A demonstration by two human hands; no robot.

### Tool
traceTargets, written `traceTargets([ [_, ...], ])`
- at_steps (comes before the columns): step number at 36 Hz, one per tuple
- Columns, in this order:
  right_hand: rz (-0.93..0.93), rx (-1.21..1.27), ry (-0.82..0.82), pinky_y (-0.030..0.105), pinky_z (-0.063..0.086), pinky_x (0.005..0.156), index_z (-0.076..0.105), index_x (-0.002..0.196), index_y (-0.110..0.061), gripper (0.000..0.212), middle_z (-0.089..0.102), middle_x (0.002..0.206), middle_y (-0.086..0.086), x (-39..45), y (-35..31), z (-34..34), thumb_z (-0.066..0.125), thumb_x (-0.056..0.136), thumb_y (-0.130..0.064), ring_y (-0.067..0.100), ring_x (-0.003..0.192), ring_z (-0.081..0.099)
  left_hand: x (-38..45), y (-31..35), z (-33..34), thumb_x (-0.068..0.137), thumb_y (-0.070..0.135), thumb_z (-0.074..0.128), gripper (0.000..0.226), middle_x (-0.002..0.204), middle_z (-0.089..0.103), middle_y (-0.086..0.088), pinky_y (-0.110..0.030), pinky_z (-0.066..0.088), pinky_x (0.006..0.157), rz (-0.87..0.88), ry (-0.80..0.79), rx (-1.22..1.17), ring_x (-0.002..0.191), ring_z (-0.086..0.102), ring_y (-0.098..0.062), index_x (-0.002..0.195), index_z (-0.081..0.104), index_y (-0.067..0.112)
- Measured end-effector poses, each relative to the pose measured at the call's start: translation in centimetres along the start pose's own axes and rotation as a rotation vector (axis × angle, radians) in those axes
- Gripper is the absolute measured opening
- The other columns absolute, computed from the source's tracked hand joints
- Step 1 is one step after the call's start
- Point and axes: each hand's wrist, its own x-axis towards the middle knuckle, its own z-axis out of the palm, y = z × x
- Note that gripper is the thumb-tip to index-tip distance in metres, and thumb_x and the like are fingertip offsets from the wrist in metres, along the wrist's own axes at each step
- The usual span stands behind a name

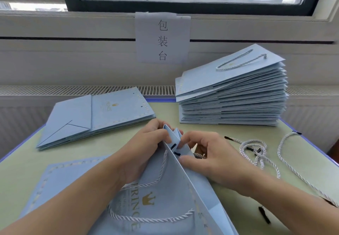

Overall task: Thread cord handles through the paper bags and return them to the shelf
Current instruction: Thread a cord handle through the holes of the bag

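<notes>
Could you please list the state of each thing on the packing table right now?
Bag in hand: mouth held open, one cord handle threaded.
Left hand: pinching bag's top edge.
Right hand: pinching bag's rim.
Right stack: flat, top bag handled.
Left stack: flat, holes empty.
Loose cords: tangled, unthreaded.

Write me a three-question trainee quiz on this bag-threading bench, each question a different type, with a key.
1. True or false: the top bag of the tall stack already has a cord handle.
2. Which side of the table holds the loose cords? A) person's left B) person's right
3. Fill in: both hands, left hand and right hand, grip the open ____.

Key: 1 true; 2 B; 3 bag
</notes>
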Motion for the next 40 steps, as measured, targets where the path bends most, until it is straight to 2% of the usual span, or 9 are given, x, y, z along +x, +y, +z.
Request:
traceTargets([
  [3,0.016,-0.058,0.001,0.009,0.035,0.055,0.074,0.082,-0.028,0.011,0.055,0.076,-0.014,0.0,0.0,0.5,0.071,0.083,-0.017,-0.004,0.056,0.045,0.1,-0.2,0.1,0.084,-0.008,0.037,0.022,0.100,0.074,-0.007,-0.042,0.055,0.082,0.012,0.021,-0.020,0.079,0.067,-0.025,0.094,0.049,0.009],
  [9,0.020,0.014,0.149,0.018,0.047,0.076,0.070,0.060,-0.036,0.031,0.054,0.097,-0.011,0.9,1.0,1.5,0.077,0.076,-0.011,0.004,0.091,0.057,0.2,-0.6,0.3,0.065,0.005,0.050,0.023,0.096,0.068,-0.012,-0.044,0.046,0.085,0.032,0.026,-0.005,0.084,0.059,-0.028,0.086,0.049,0.013],
  [17,-0.184,-0.174,0.255,0.013,0.039,0.066,0.075,0.069,-0.032,0.021,0.050,0.106,-0.016,0.2,1.3,1.6,0.079,0.075,-0.013,-0.007,0.078,0.050,0.3,-0.9,0.0,0.057,0.016,0.052,0.026,0.097,0.062,-0.013,-0.043,0.042,0.082,0.024,0.023,0.071,0.086,0.051,-0.028,0.082,0.052,0.020],
  [19,-0.144,-0.010,0.259,0.012,0.040,0.064,0.075,0.065,-0.026,0.022,0.053,0.100,-0.009,0.3,1.3,1.6,0.078,0.075,-0.006,-0.004,0.074,0.052,0.2,-0.8,-0.1,0.056,0.017,0.052,0.018,0.095,0.056,-0.013,-0.043,0.040,0.081,0.020,0.019,0.079,0.085,0.049,-0.027,0.073,0.055,0.024],
  [24,0.174,0.608,0.106,0.028,0.047,0.056,0.069,0.066,-0.004,0.014,0.063,0.069,0.006,0.2,0.6,1.2,0.068,0.078,0.003,0.025,0.065,0.055,0.2,-0.7,-0.1,0.057,0.018,0.051,0.013,0.087,0.055,-0.012,-0.042,0.041,0.079,0.039,-0.005,0.106,0.080,0.051,-0.026,0.067,0.054,0.026],
  [28,0.170,0.329,0.036,0.028,0.037,0.060,0.070,0.082,-0.020,0.003,0.060,0.079,0.009,0.3,0.6,0.1,0.072,0.083,-0.021,0.020,0.065,0.048,0.3,-0.8,0.1,0.056,0.021,0.051,0.020,0.082,0.054,-0.010,-0.040,0.040,0.076,0.091,0.037,0.194,0.078,0.050,-0.025,0.076,0.053,0.023],
  [31,0.151,0.159,-0.038,0.023,0.038,0.060,0.054,0.109,-0.029,0.038,0.060,0.088,-0.009,0.8,1.0,-1.7,0.071,0.077,-0.039,0.003,0.056,0.048,0.5,-1.0,0.3,0.055,0.021,0.049,0.022,0.086,0.054,-0.011,-0.040,0.039,0.076,0.130,0.058,0.244,0.079,0.051,-0.025,0.076,0.054,0.025],
  [36,0.171,-0.078,-0.230,0.022,0.035,0.055,0.065,0.097,-0.022,0.010,0.058,0.060,-0.008,0.8,1.5,-4.8,0.067,0.088,-0.024,0.007,0.056,0.045,0.4,-0.8,-0.6,0.055,0.023,0.050,0.014,0.096,0.055,-0.026,-0.042,0.037,0.077,0.194,0.086,0.305,0.082,0.049,-0.027,0.066,0.053,0.031],
  [40,0.204,0.059,-0.263,0.014,0.031,0.048,0.064,0.094,-0.007,0.006,0.047,0.056,-0.003,0.8,1.4,-7.1,0.059,0.091,-0.008,0.007,0.051,0.040,0.2,-0.9,-1.5,0.056,0.021,0.050,0.014,0.094,0.053,-0.022,-0.044,0.036,0.076,0.197,0.091,0.297,0.081,0.048,-0.029,0.067,0.052,0.030],
])
